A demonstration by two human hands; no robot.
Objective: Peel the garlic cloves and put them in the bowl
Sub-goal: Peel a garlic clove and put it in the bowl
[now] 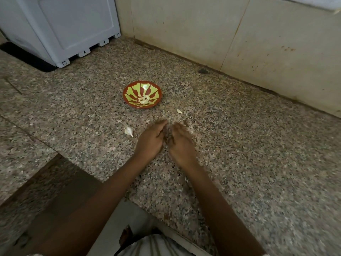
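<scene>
Red bowl (132,91); left hand (150,140) perhaps touching right hand (181,145)

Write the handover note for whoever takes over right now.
Hands: left hand and right hand close together over the speckled granite counter, blurred; any clove in the fingers cannot be seen.
Done: a few peeled pale garlic cloves lie in the red and green patterned bowl.
Left: white unpeeled garlic piece left of the hands; small white bit near the bowl, clove or peel unclear.
</scene>
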